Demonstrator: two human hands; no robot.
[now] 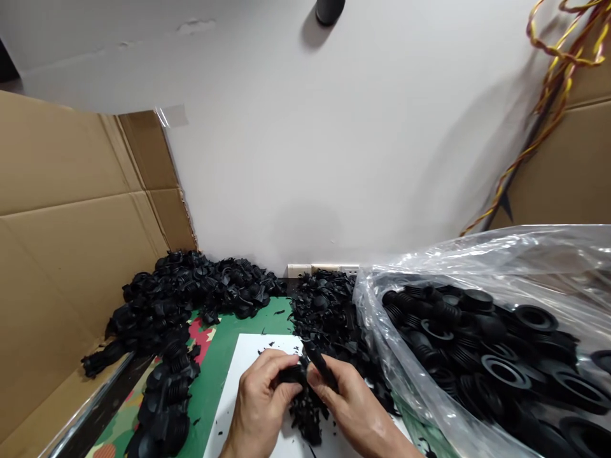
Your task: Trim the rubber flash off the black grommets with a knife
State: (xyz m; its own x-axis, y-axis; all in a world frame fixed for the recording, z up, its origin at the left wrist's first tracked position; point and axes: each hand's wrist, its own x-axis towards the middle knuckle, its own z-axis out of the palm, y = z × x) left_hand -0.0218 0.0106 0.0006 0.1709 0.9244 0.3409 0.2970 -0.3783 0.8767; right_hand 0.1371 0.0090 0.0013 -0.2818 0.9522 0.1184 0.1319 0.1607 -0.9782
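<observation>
My left hand (260, 397) is closed round a black ribbed rubber boot (289, 374), its thumb and fingers pinching the sides. In my right hand (351, 401) is a slim black pen-shaped tool (321, 362); which kind it is I cannot make out. The two hands are close together, and the tool's lower end by the boot is hidden by my fingers. Under them lies a white board (248, 356), with a small heap of black rubber scraps (305, 416) on it between my wrists.
Ribbed black boots (191, 286) are piled at the left and back. Black trimmings (329, 312) lie behind the board. A clear plastic bag (382, 343) of black boots stands at the right. Cardboard (71, 159) walls the left side; twisted wires (534, 143) hang at right.
</observation>
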